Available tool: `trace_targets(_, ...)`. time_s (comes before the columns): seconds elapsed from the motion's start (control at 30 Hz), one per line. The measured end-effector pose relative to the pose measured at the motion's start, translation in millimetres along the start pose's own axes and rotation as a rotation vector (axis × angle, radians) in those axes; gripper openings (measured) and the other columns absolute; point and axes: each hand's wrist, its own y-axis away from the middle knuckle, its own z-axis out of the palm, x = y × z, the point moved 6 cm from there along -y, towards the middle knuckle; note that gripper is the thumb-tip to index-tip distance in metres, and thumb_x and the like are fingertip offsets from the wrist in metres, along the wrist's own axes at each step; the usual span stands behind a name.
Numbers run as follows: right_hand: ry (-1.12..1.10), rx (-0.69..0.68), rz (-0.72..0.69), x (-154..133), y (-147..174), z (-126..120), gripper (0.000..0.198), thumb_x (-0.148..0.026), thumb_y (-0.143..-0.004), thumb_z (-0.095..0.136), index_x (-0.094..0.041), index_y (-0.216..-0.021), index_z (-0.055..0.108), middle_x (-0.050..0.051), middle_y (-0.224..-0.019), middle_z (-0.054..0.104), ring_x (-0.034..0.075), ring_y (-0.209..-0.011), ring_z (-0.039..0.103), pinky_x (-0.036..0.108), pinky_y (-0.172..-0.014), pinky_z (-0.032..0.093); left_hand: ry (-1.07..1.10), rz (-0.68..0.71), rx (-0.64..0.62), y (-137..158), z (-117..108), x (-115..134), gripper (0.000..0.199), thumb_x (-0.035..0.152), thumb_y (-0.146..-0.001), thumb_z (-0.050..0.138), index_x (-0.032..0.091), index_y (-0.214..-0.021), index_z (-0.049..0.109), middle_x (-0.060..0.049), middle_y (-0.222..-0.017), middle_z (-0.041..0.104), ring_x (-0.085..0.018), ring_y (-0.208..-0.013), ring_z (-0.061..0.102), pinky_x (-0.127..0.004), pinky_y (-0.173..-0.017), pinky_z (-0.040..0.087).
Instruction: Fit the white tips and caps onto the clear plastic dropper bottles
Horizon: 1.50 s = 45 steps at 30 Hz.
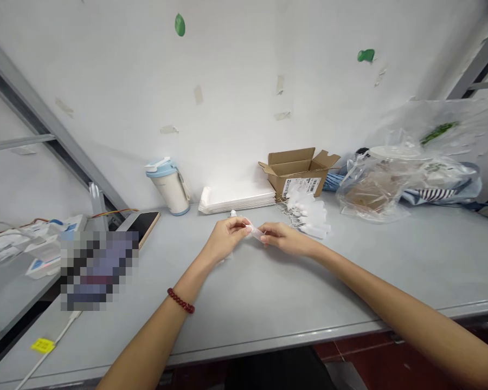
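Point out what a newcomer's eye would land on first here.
Probably the left hand and right hand, meeting mid-desk over a small, whitish translucent piece held between their fingers. Next might come the dark red beaded bracelet on the left wrist. Behind the hands, the open cardboard box stands against the wall, with a heap of white tags in front.

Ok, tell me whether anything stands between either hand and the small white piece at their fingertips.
Nothing visible does. The left hand and right hand both have their fingertips on the small white piece. The pile of white pieces lies beyond the right hand, not between either hand and the piece.
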Motion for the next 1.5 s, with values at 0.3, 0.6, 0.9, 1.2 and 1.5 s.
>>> trace_targets(0.3,-0.12,0.184,0.021,-9.8,2.5,-5.9,0.025,-0.026,-0.091,0.036,-0.014,-0.1,0.056,0.001,-0.07,0.056,0.011,-0.059,0.043,0.025,-0.06,0.037,-0.01,-0.04,0.053,1.0,-3.9,2.4,0.019,0.031,-0.063,0.073,0.016,-0.075,0.07,-0.005,-0.075,0.067,-0.018,-0.075,0.06,-0.031,-0.076,0.046)
trace_targets(0.6,0.009,0.294,-0.046,-15.7,5.2,-14.5,0.023,-0.028,-0.091,0.036,-0.017,-0.1,0.054,0.004,-0.076,0.063,0.015,-0.07,0.054,0.027,-0.068,0.041,0.057,-0.089,0.035,2.0,-2.1,-3.0,0.034,0.047,-0.07,0.07,0.014,-0.079,0.072,-0.009,-0.085,0.07,-0.019,-0.078,0.063,-0.034,-0.079,0.048)
trace_targets(0.9,0.175,0.348,-0.14,-21.5,7.5,-17.5,0.022,-0.021,-0.091,0.035,-0.017,-0.097,0.055,0.005,-0.075,0.063,0.015,-0.067,0.057,0.026,-0.064,0.041,-0.285,0.2,0.005,5.8,3.7,11.9,0.02,0.037,-0.077,0.061,0.018,-0.078,0.068,-0.004,-0.075,0.066,-0.017,-0.072,0.059,-0.028,-0.069,0.046)
trace_targets(1.2,0.151,0.334,-0.145,-27.5,10.3,-16.2,0.021,-0.021,-0.091,0.036,-0.018,-0.096,0.056,0.003,-0.073,0.061,0.015,-0.069,0.058,0.025,-0.065,0.041,-0.264,-0.001,-0.088,5.8,6.2,1.3,0.041,0.048,-0.084,0.047,0.013,-0.066,0.058,-0.003,-0.059,0.059,-0.013,-0.052,0.057,-0.026,-0.055,0.046)
trace_targets(1.5,0.021,0.283,-0.025,-22.3,10.4,-14.7,0.024,-0.03,-0.093,0.033,-0.018,-0.096,0.053,-0.002,-0.066,0.049,0.012,-0.06,0.048,0.024,-0.059,0.038,-0.232,0.184,-0.047,9.1,7.3,17.6,0.023,0.036,-0.08,0.055,0.015,-0.084,0.064,-0.005,-0.08,0.062,-0.016,-0.075,0.059,-0.025,-0.064,0.051)
